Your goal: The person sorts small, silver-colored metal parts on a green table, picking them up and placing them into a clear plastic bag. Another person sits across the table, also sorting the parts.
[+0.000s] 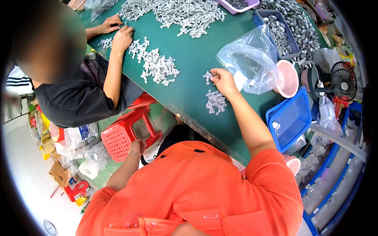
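My right hand [223,81] reaches over the green table, with thumb and fingertips pinched at a small cluster of grey metal parts [207,77]. Just nearer to me lies another small pile of the same knobbly grey parts [215,102]. Below the table edge on the left, my left hand [137,146] is closed on the edge of a red plastic stool [119,135], which appears tilted. The exact grip of its fingers is partly hidden.
Across the table corner, a co-worker's hands [121,39] handle small parts beside a grey pile [157,67]. A large heap [177,15] lies farther back. On the right are a clear plastic bag [252,55], pink basket [287,78], blue basket [289,120] and black fan [343,81].
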Available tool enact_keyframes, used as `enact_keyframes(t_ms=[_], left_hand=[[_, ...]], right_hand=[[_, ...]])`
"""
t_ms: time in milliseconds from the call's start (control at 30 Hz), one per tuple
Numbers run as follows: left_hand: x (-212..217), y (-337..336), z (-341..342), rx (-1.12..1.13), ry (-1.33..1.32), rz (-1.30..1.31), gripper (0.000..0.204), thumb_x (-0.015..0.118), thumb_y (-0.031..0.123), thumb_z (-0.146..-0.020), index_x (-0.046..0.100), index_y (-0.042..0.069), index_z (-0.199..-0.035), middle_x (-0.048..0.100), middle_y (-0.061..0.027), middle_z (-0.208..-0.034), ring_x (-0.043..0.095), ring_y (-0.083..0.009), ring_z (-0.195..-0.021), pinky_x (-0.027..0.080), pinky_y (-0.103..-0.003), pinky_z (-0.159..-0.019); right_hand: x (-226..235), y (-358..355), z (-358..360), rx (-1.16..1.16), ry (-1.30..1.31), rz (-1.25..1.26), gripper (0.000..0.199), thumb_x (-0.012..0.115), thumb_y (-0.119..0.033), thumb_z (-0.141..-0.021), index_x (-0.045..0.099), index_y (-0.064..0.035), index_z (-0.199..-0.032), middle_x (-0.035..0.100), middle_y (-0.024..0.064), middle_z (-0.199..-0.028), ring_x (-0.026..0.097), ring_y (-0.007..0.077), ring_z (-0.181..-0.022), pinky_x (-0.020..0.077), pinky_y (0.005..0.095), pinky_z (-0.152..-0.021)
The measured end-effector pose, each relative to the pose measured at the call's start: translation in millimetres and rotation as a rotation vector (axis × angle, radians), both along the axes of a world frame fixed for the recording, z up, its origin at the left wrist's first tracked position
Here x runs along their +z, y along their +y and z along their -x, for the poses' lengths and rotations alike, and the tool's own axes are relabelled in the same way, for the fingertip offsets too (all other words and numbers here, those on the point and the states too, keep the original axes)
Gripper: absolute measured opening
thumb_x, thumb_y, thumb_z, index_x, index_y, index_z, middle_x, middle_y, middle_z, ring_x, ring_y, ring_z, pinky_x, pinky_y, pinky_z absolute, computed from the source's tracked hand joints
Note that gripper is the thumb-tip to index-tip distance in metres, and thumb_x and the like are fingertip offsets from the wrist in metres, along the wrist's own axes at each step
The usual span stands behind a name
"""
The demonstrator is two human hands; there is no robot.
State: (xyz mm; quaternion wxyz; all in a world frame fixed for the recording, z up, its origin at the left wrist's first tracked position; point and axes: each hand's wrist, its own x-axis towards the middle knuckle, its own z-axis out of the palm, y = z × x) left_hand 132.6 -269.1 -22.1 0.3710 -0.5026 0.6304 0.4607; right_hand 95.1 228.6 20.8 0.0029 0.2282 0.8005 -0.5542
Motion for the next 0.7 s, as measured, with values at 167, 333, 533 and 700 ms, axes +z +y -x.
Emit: enact_keyframes(t_ms=[167,333,533,700], left_hand=[[16,55,40,-0.041,0.069,-0.171,0.018,0.046,0.026,-0.088,0.055,0.011,-0.094,0.061,-0.0036,-0.083,0.057,-0.0147,-0.069,0.043,-0.032,-0.060],[6,139,84,-0.042,0.094,-0.285,0.026,0.040,0.031,-0.092,0.054,0.010,-0.098,0.061,-0.0052,-0.090,0.057,-0.0173,-0.076,0.043,-0.031,-0.062],[-5,228,103,0.414,0.154,-0.085,0.047,0.032,0.038,-0.091,0.053,0.005,-0.115,0.059,-0.0102,-0.112,0.057,-0.0252,-0.098,0.046,-0.039,-0.082],[47,276,111,0.592,0.149,0.289,0.053,0.029,0.035,-0.088,0.055,-0.002,-0.117,0.058,-0.0159,-0.117,0.058,-0.0308,-0.101,0.045,-0.039,-0.087]], right_hand=[[24,6,-4,-0.238,-0.023,0.063,0.021,0.048,0.000,-0.088,0.060,0.0027,-0.105,0.060,0.0078,-0.091,0.061,0.0126,-0.073,0.0509,0.0243,-0.059],[25,8,-18,-0.312,-0.028,0.093,0.022,0.043,0.003,-0.087,0.061,0.0030,-0.100,0.058,0.0108,-0.093,0.061,0.0137,-0.070,0.0508,0.0256,-0.056],[10,-9,-7,-0.323,0.084,-0.075,0.021,0.046,0.006,-0.084,0.062,0.0003,-0.097,0.059,0.0132,-0.090,0.060,0.0182,-0.071,0.0494,0.0294,-0.069],[12,-27,0,-0.108,0.159,-0.613,0.019,0.065,-0.007,-0.076,0.060,-0.0032,-0.093,0.056,0.0126,-0.092,0.054,0.0314,-0.086,0.0457,0.0383,-0.075]])
